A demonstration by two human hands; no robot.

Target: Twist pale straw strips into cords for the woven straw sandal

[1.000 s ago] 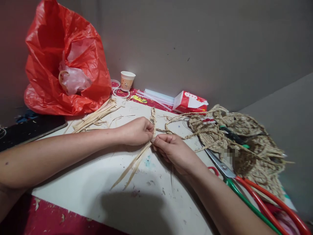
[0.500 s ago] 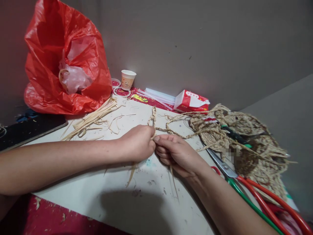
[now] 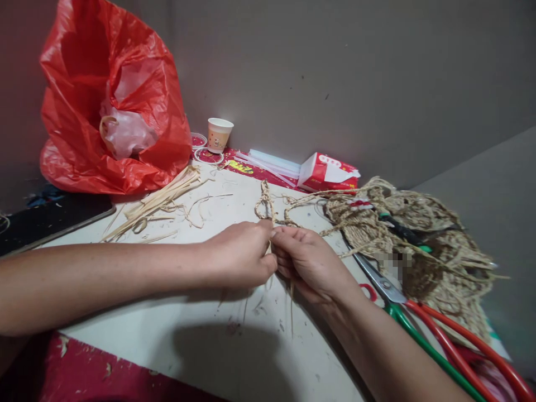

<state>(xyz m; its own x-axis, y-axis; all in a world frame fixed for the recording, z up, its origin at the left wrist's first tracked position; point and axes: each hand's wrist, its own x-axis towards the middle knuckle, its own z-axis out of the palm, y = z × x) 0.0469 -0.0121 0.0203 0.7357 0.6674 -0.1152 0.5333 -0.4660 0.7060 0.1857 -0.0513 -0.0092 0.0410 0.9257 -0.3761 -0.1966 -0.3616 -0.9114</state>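
My left hand [image 3: 247, 254] and my right hand [image 3: 304, 259] meet over the middle of the white board [image 3: 134, 329], their fingertips close together. Both are closed on the lower end of a braided straw cord [image 3: 264, 202], whose looped upper part lies on the board beyond them. Thin loose straw strands hang below the fingers. Exactly how the fingers pinch the strands is hidden behind the knuckles. From near my right hand, more braided cord runs right to a heap of plaited straw [image 3: 435, 223].
Scissors [image 3: 391, 290] with red and green handles lie right of my right forearm. Loose straw [image 3: 163, 201] lies left, before a red plastic bag [image 3: 167, 123]. A paper cup [image 3: 220, 135], white strips [image 3: 272, 163] and a red tissue pack [image 3: 326, 172] line the back near the wall.
My left hand has shifted slightly right and down, and my right hand a little to the right. The cord's looped part has changed shape, and the hanging strands have swung.
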